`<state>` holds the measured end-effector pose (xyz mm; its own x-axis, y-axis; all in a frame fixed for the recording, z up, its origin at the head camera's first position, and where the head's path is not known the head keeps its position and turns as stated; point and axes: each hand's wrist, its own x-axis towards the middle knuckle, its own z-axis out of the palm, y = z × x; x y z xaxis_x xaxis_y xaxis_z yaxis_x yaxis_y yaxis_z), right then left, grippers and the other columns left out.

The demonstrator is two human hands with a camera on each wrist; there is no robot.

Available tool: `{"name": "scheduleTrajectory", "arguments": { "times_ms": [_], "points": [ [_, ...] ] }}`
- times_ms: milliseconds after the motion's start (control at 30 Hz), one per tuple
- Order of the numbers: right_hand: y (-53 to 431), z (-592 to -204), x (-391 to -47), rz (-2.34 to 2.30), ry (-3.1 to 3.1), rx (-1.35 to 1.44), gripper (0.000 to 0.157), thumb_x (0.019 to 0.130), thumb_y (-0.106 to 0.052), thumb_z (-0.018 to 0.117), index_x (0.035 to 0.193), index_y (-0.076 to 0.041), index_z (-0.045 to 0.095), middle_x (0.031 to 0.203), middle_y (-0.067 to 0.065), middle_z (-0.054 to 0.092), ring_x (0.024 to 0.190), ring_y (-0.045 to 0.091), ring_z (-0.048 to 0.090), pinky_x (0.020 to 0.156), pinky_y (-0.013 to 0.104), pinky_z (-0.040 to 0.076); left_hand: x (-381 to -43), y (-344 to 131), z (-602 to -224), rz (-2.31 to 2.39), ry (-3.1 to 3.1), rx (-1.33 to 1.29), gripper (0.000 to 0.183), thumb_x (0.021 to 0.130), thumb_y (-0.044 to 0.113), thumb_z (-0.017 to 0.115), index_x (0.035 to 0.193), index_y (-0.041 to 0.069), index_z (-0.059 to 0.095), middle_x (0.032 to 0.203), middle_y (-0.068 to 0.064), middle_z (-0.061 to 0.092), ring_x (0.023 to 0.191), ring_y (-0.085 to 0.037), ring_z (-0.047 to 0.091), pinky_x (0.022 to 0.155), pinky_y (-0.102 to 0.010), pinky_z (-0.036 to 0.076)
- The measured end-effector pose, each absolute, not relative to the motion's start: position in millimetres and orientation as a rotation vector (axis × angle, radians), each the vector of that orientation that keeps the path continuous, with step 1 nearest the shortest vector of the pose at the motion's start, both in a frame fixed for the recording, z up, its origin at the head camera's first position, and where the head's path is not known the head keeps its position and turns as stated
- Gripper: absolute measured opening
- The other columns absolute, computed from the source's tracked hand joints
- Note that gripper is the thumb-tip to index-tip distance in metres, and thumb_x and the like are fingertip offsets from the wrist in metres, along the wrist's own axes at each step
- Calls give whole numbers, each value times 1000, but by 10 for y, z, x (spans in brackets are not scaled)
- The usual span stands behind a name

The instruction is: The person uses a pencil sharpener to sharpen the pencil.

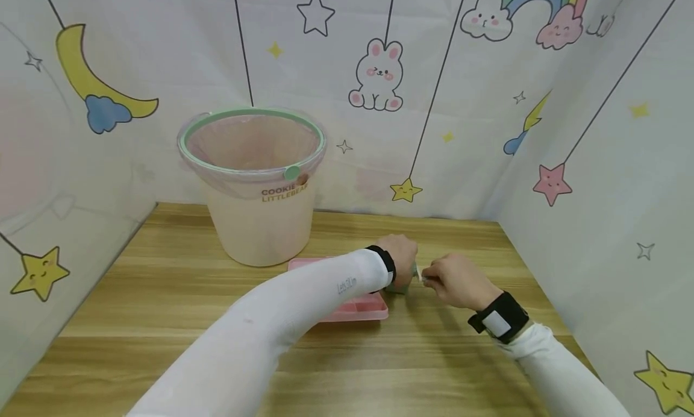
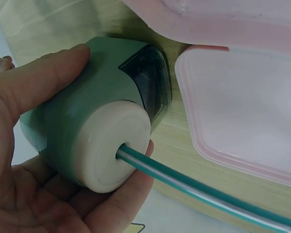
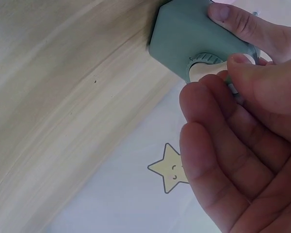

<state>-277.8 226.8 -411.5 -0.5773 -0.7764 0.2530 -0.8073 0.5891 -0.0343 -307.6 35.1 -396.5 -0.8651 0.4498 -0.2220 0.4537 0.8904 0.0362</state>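
A green pencil sharpener [image 2: 97,82] with a cream round front and a dark clear shavings window is gripped by my left hand [image 1: 400,257], thumb on one side and fingers beneath. A teal and silver striped pencil [image 2: 203,191] sticks out of the hole in that front. On the sharpener's opposite side, my right hand [image 1: 461,279] pinches the cream crank handle [image 3: 208,71] between thumb and fingers. The handle's end is mostly hidden by the fingers. Beside the sharpener lies a pink compartment box [image 1: 371,307], partly covered by my left sleeve.
At the back left of the wooden table [image 1: 162,284] stands a tall cream bucket [image 1: 255,224] with a green rim and a clear liner. White cloth walls [image 1: 347,182] with printed stars and a bunny enclose the table at the back and both sides.
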Motion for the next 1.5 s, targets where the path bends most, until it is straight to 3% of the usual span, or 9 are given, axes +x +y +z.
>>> {"name": "scheduleTrajectory", "arguments": {
  "times_ms": [300,600,633,733,900,1233,1400,1500],
  "points": [
    [2287,-3996,-2823,207,-2644,1276,17,96,-2,84,84,-14,79,68,-8,62,60,-3,50,61,22,45,-3077,356,-3948,-39,2835,749,17,95,26,86,90,21,70,75,7,62,62,-13,54,56,-28,50],
    [2212,-3934,-2829,149,-2647,1271,16,95,-3,85,84,-14,80,70,-7,66,61,0,53,61,24,47,-3251,325,-4064,-11,2772,788,15,96,25,81,107,18,74,89,4,71,71,-14,64,62,-29,57],
    [2203,-3932,-2822,136,-2639,1267,17,95,-3,85,84,-14,79,69,-7,65,61,0,52,60,24,47,-3388,351,-4247,6,2783,797,16,95,28,83,105,19,74,88,5,70,70,-13,62,61,-29,56],
    [2183,-3933,-2807,104,-2633,1241,21,95,-4,85,80,-16,76,67,-7,60,59,1,50,59,24,46,-3441,353,-4302,4,2777,808,15,94,28,82,104,19,73,87,5,69,70,-14,62,61,-30,55],
    [2178,-3941,-2811,77,-2617,1205,20,97,-4,84,81,-14,76,66,-6,60,57,4,52,58,25,48,-3210,295,-4041,-11,2788,809,11,95,23,83,99,20,73,87,6,72,69,-13,65,61,-28,57],
    [2186,-3940,-2906,118,-2641,1120,6,97,-5,84,93,-9,86,79,3,79,64,14,69,63,37,60,-3088,244,-3962,-39,2848,849,20,95,22,82,87,21,64,78,6,64,63,-12,55,56,-29,49],
    [2167,-3961,-3011,121,-2692,1051,15,98,-5,83,85,-12,82,70,-1,71,58,9,58,60,33,53,-3106,262,-3996,-31,2868,864,25,94,20,81,79,22,60,76,7,59,63,-13,53,56,-30,47],
    [2163,-4010,-3093,122,-2711,1038,22,97,-4,84,78,-14,78,65,-2,65,55,8,51,59,31,46,-3104,274,-4005,-41,2864,874,21,95,21,80,82,22,64,79,7,62,66,-12,54,57,-30,49]
  ]
}}
